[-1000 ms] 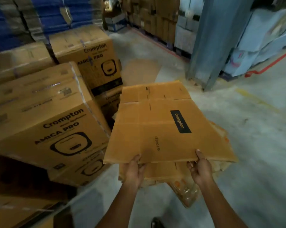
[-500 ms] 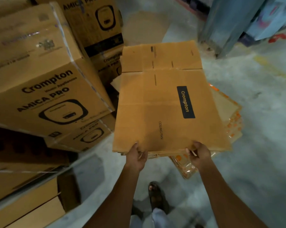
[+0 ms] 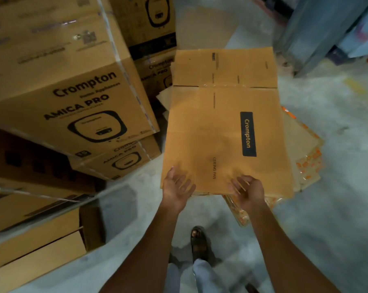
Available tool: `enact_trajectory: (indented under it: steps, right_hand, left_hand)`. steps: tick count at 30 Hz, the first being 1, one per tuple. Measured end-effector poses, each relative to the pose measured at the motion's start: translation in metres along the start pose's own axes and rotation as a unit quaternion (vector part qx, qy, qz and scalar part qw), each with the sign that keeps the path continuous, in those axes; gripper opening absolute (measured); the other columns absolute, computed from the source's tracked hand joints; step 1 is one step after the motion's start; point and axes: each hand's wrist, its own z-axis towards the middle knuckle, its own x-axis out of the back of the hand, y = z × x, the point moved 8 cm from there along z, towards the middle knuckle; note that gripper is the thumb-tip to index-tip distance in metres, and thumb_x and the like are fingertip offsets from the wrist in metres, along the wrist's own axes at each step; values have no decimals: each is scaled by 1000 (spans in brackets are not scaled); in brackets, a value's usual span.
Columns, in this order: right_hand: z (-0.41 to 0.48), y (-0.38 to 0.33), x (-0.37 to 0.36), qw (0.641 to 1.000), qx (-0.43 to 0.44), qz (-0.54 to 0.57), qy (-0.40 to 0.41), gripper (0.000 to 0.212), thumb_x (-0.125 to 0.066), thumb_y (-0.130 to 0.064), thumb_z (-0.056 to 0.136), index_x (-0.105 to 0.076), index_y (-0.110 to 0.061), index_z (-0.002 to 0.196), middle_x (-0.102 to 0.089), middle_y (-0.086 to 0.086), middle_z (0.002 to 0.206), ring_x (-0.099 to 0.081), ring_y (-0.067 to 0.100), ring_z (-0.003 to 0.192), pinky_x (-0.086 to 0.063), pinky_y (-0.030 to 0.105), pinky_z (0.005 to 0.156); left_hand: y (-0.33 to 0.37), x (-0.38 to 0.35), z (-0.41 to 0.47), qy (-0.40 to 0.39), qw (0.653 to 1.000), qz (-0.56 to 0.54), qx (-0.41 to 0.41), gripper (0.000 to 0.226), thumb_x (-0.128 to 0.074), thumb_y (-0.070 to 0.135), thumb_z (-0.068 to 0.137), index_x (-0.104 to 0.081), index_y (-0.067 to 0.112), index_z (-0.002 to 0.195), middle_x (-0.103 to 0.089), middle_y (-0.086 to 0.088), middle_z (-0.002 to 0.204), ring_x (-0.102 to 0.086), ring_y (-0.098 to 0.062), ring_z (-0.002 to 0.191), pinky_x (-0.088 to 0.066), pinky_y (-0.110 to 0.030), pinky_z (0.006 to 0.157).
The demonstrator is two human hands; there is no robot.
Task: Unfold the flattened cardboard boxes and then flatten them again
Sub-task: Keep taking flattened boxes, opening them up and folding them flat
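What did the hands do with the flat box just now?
A second ago both held the flattened box by its near edge. It came down onto the pile of flat cardboard, and the left hand and right hand let go, now open. The stacked Crompton boxes stayed put.

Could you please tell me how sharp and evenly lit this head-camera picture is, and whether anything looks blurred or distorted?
Head view: dim, warm light, yet the flattened box is fairly sharp and its Crompton label is readable. Head view: the right hand smears with motion blur at the fingers, the left hand less so. Head view: wide-angle bending leans the stacked cartons outward, and the print on their upper faces is soft.
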Motion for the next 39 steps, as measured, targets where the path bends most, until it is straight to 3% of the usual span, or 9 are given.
enact_trajectory:
  steps: [7, 10, 14, 18, 22, 29, 32, 35, 39]
  right_hand:
    - [-29, 84, -109, 979, -11, -157, -127, 11, -51, -9, 103, -59, -10, 110, -62, 13, 120, -66, 29, 96, -55, 40, 77]
    - [-50, 156, -156, 949, -40, -248, -188, 13, -47, -9, 104, -58, -15, 104, -58, 14, 124, -62, 31, 100, -51, 36, 74]
    - [-90, 272, -205, 896, -80, -349, -262, 25, -48, -8, 103, -52, -10, 127, -57, 15, 131, -60, 35, 108, -52, 37, 79]
    - [-128, 397, -238, 823, -118, -461, -311, 34, -57, -5, 98, -56, -9, 131, -63, 10, 124, -68, 29, 95, -55, 37, 76]
    - [-121, 511, -265, 748, -124, -555, -343, 28, -59, -3, 98, -59, -12, 123, -65, 8, 119, -69, 28, 90, -56, 37, 72]
    - [22, 674, -318, 653, -42, -669, -353, 24, -57, -4, 98, -58, -16, 119, -65, 9, 112, -68, 27, 82, -55, 36, 65]
    - [85, 738, -347, 576, 13, -729, -370, 32, -61, -8, 97, -53, -15, 128, -61, 13, 117, -65, 25, 80, -54, 38, 69]
    - [133, 799, -380, 481, 77, -777, -399, 42, -65, -19, 97, -51, -16, 137, -58, 11, 131, -63, 24, 101, -57, 36, 73]
    - [180, 857, -416, 378, 189, -809, -409, 64, -61, -36, 98, -34, -22, 155, -40, 10, 155, -45, 30, 137, -45, 48, 107]
  left_hand:
    - [67, 95, -34, 29, 994, -65, -81, 45, -61, 37, 101, -55, 11, 137, -63, -11, 133, -60, -31, 122, -51, -49, 101]
    - [87, 180, -57, 76, 983, -114, -124, 43, -61, 37, 100, -58, 10, 134, -64, -12, 133, -62, -32, 121, -54, -45, 94]
    - [102, 307, -91, 159, 956, -191, -157, 32, -55, 33, 104, -63, 12, 127, -65, -12, 132, -62, -32, 121, -50, -47, 105]
    - [107, 424, -113, 230, 926, -247, -170, 32, -57, 31, 101, -63, 13, 127, -68, -10, 128, -64, -29, 117, -54, -42, 92]
    - [110, 523, -93, 279, 903, -280, -170, 34, -57, 30, 101, -62, 14, 130, -70, -10, 125, -65, -29, 115, -53, -44, 99]
    - [112, 661, 48, 290, 904, -267, -164, 39, -58, 28, 101, -57, 14, 137, -64, -8, 133, -60, -28, 121, -51, -45, 103]
    - [106, 704, 120, 294, 906, -262, -158, 46, -56, 27, 102, -50, 14, 146, -50, -8, 149, -51, -31, 132, -49, -47, 105]
    - [93, 738, 184, 293, 904, -277, -143, 62, -61, 30, 100, -37, 16, 155, -39, -7, 157, -42, -33, 140, -46, -50, 108]
    - [77, 764, 247, 279, 903, -300, -125, 81, -66, 30, 97, -17, 24, 162, -33, -9, 161, -40, -35, 142, -47, -52, 107]
